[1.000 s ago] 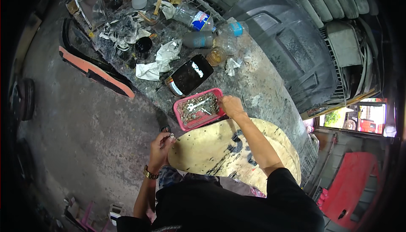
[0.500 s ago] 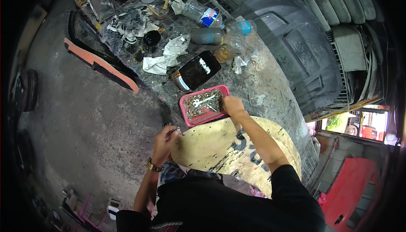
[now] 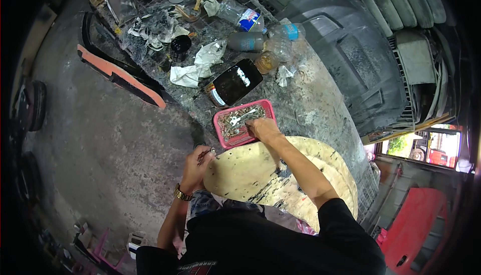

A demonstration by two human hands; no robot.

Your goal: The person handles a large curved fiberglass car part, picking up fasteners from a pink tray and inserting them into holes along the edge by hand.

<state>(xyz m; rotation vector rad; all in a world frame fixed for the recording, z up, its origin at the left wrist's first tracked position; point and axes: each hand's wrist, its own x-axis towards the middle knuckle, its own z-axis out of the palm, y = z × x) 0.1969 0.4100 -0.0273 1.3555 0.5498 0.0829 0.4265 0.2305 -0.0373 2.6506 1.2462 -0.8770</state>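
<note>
A pink plastic basket [image 3: 216, 123] holds many small screws and bolts [image 3: 229, 129], with a silver open-ended wrench [image 3: 235, 120] lying on top. My right hand [image 3: 264, 129] reaches over the basket's right side, its fingers curled down among the fasteners; what they grip, if anything, is hidden. Beside the basket's near left corner, my left hand [image 3: 194, 167] is closed around small dark metal pieces, and a shiny bit shows at its fingertips. A pale wooden board [image 3: 245, 167] with a rounded outline, small edge holes and black marks lies in front of me, under my right forearm.
Beyond the basket stands a dark container [image 3: 234, 83]. Crumpled white paper [image 3: 198, 67], plastic bottles [image 3: 243, 18] and a black cup [image 3: 181, 44] crowd the table [image 3: 315, 92]. A black car hood [image 3: 345, 49] leans at the right. An orange-edged panel [image 3: 120, 77] sits at the left.
My right hand has moved left, from the basket's right rim to over the fasteners inside. My left hand stays by the board's left end, its fingers turned slightly.
</note>
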